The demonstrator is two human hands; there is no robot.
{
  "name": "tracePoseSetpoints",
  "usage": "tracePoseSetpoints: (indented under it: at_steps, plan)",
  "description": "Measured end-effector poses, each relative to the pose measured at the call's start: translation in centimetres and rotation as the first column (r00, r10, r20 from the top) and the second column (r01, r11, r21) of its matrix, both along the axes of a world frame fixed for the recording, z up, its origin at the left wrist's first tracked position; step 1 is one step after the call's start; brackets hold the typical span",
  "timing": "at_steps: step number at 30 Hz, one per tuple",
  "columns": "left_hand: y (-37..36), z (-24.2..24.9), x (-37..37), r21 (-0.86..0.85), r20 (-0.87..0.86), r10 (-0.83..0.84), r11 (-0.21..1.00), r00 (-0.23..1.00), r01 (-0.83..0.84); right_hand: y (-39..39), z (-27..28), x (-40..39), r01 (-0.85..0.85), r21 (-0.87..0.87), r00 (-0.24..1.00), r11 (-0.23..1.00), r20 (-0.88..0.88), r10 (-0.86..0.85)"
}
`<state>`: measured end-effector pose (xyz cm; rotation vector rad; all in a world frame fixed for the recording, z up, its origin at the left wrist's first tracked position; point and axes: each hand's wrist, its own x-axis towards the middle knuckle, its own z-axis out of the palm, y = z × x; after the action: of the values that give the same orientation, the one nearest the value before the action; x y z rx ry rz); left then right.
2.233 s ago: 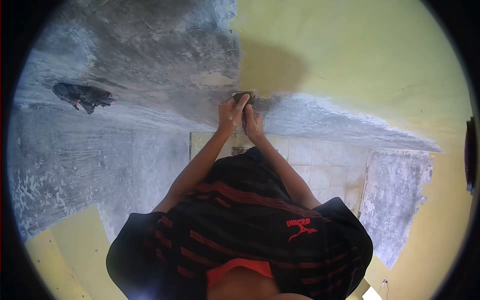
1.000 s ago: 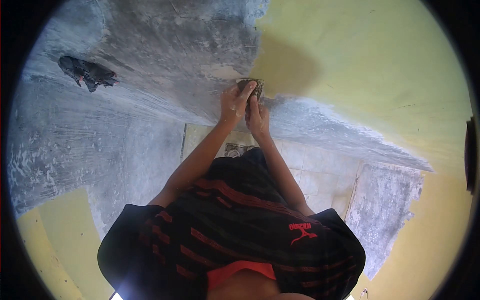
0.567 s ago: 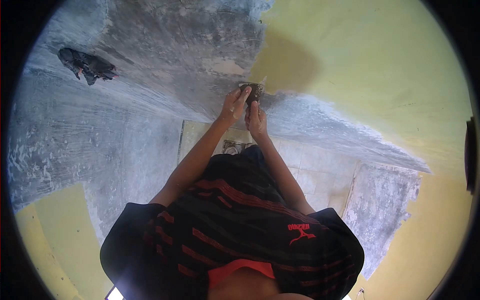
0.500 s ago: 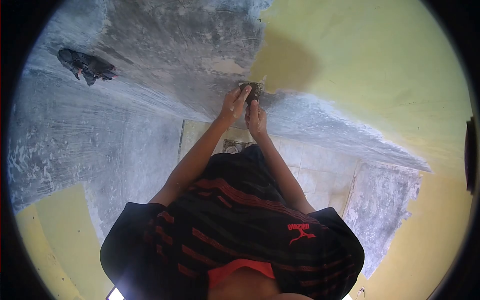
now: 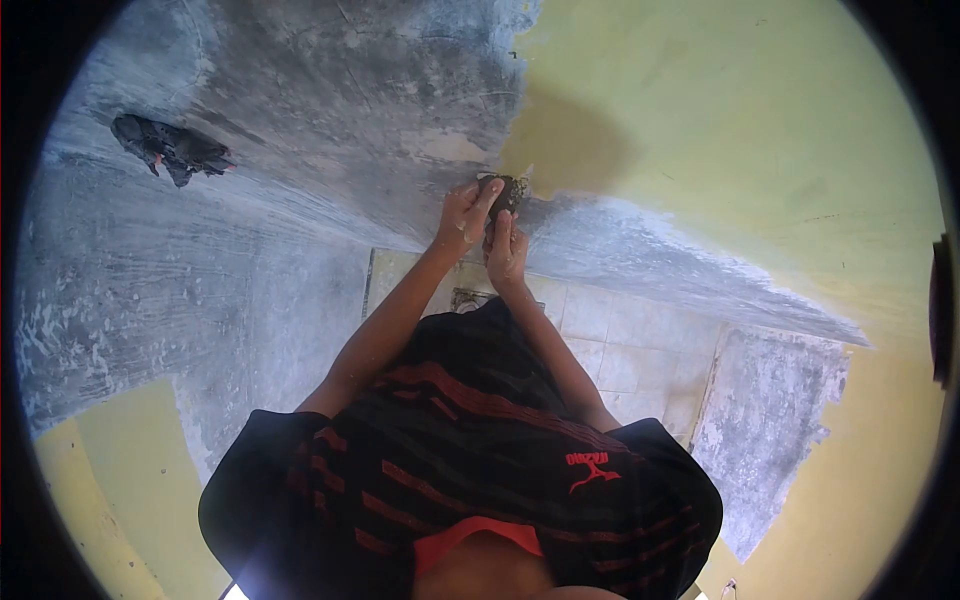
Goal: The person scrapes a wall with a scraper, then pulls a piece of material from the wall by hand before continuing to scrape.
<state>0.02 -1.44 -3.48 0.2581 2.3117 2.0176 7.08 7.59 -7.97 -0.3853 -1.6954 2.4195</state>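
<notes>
Both hands are on a dark, flat scraper (image 5: 505,196) whose blade is speckled with pale paint flecks. My left hand (image 5: 464,216) grips its left side, thumb laid over the dark face. From below, my right hand (image 5: 506,248) closes round the lower part, one finger pointing up along it. The blade's upper edge meets the wall where bare grey plaster (image 5: 400,90) borders the yellow-green paint (image 5: 720,110). A ragged paint edge runs just above and right of the blade. Whitish residue marks my fingers.
A crumpled black cloth or bag (image 5: 170,148) is against the grey surface at upper left. Pale floor tiles (image 5: 630,350) lie below my arms, with a small dark-framed square fixture (image 5: 470,299) close to my body. A dark object (image 5: 938,310) sits at the right edge.
The whole view has shifted slightly, with the wall appearing lower. Both hands keep hold of the scraper at the paint border; the right hand's position has changed a little.
</notes>
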Motion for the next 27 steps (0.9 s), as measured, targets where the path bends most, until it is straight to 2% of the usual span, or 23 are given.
tracePoseSetpoints:
  at_steps: [1, 3, 7, 9, 12, 16, 18, 20, 22, 23, 24, 25, 26, 27]
  plan:
    - [0.0, 0.3, 0.0, -0.003, 0.001, -0.001, 1.000, 1.000, 0.001, -0.1, 0.4, 0.1, -0.007, -0.014, 1.000, 1.000, 0.012, 0.007]
    - [0.1, 1.3, 0.3, 0.202, 0.092, -0.080, 0.977, 0.993, 0.060, -0.1, 0.5, 0.1, -0.015, -0.031, 1.000, 0.999, 0.027, 0.016]
    - [0.2, 2.1, 0.2, 0.188, 0.061, -0.083, 0.980, 0.995, 0.070, 0.2, 0.3, -0.1, -0.016, 0.005, 1.000, 1.000, 0.021, 0.016]
    - [0.4, 2.3, 0.3, 0.275, 0.113, -0.097, 0.959, 0.989, 0.063, 0.4, 0.6, -0.1, -0.008, 0.033, 1.000, 0.999, 0.020, 0.008]
    - [0.6, 2.8, 0.7, 0.282, 0.110, -0.076, 0.958, 0.991, 0.043, 0.6, 1.4, 0.0, -0.029, 0.043, 0.998, 0.999, 0.055, 0.026]
    - [0.8, 3.0, 0.4, 0.263, 0.039, -0.062, 0.964, 0.997, 0.050, 1.2, 1.8, 0.3, -0.047, 0.064, 0.997, 0.997, 0.059, 0.043]
    - [0.7, 0.7, -0.4, 0.098, -0.097, 0.054, 0.994, 0.994, -0.044, 1.9, 2.6, -0.7, -0.049, 0.102, 0.998, 0.994, 0.043, 0.045]
    - [1.0, 4.5, -0.8, 0.140, -0.078, 0.053, 0.989, 0.996, -0.042, 2.7, 5.8, -1.9, 0.056, 0.342, 0.988, 0.938, -0.154, -0.002]
    - [1.4, 8.1, 0.0, 0.216, -0.069, 0.041, 0.976, 0.997, -0.025, 2.2, 6.0, -1.3, 0.028, 0.291, 0.994, 0.956, -0.113, 0.006]
    - [1.2, 7.7, 0.1, 0.213, -0.080, 0.034, 0.977, 0.996, -0.016, 1.7, 6.2, -1.6, -0.003, 0.235, 0.996, 0.972, -0.085, 0.023]
    - [0.5, 6.4, 0.1, 0.102, -0.041, 0.060, 0.993, 0.997, -0.055, 1.0, 6.2, -1.2, -0.034, 0.131, 0.999, 0.991, -0.010, 0.036]
    - [-0.1, 5.3, 0.2, -0.014, -0.002, 0.091, 0.996, 0.996, -0.091, 1.0, 5.2, -1.0, -0.029, 0.123, 0.999, 0.992, -0.018, 0.031]
    - [-0.1, 3.9, 0.4, -0.019, -0.007, 0.089, 0.996, 0.996, -0.089, 1.3, 4.1, -0.6, -0.057, 0.162, 0.998, 0.985, 0.015, 0.055]
    - [0.1, 2.8, 0.5, 0.062, -0.017, 0.065, 0.996, 0.998, -0.064, 1.4, 3.0, -0.6, -0.087, 0.202, 0.996, 0.975, 0.045, 0.080]
